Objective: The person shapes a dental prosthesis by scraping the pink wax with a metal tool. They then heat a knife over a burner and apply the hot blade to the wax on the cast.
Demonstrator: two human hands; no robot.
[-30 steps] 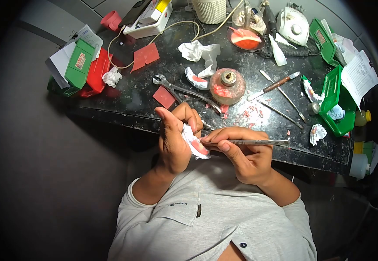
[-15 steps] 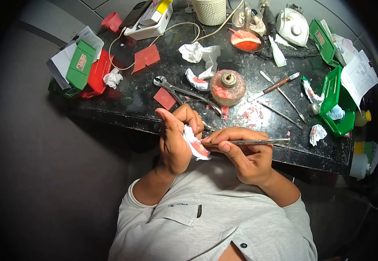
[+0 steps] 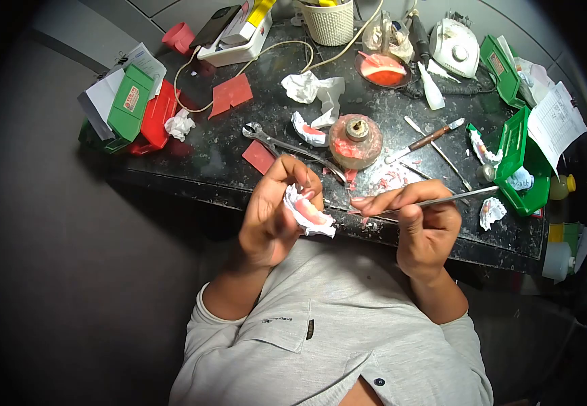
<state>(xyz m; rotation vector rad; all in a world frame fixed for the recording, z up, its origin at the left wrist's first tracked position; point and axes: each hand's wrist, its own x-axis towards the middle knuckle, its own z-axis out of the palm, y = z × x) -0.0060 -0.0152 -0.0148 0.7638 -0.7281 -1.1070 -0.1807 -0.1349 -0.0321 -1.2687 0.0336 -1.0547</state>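
A white plaster dental cast (image 3: 310, 215) with pink wax on it is held in front of my chest by my left hand (image 3: 270, 210), the fingers closed around its upper left side. To the right, my right hand (image 3: 429, 223) grips a thin metal wax carver (image 3: 445, 199), its shaft slanting up to the right. The carver's working tip lies near the fingertips, apart from the cast. Just beyond my hands stands a glass spirit burner (image 3: 355, 143) smeared with pink wax. Another cast with pink wax (image 3: 308, 130) lies to its left.
Pliers (image 3: 293, 150), pink wax sheets (image 3: 231, 94) and crumpled tissue (image 3: 300, 88) lie on the black bench (image 3: 199, 162). A wax knife (image 3: 425, 141) rests right of the burner. Green boxes (image 3: 520, 155) and a plaster cast (image 3: 492, 213) stand at the right; a dish of pink wax (image 3: 383, 70) sits behind.
My right hand has drawn the wax carver away from the cast, to the right. My left hand has turned the cast slightly, and its thumb has come down.
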